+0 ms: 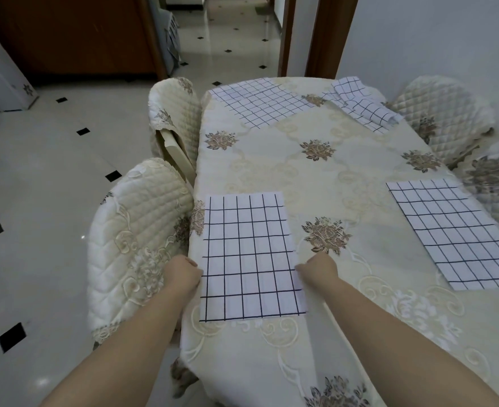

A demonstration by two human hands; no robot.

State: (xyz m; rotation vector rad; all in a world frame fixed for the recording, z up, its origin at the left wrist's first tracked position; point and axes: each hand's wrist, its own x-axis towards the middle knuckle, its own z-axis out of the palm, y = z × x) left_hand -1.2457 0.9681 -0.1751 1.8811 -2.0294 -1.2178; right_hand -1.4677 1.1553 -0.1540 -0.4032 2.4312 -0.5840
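Two hands straighten checked mat [251, 257]
Left hand [183, 274] and right hand [318, 270] each pinch a side edge; pull evenly outward, keeping it flat.

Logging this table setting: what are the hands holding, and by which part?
The nearest checked placemat: the left hand pinches its left edge, the right hand its right edge.
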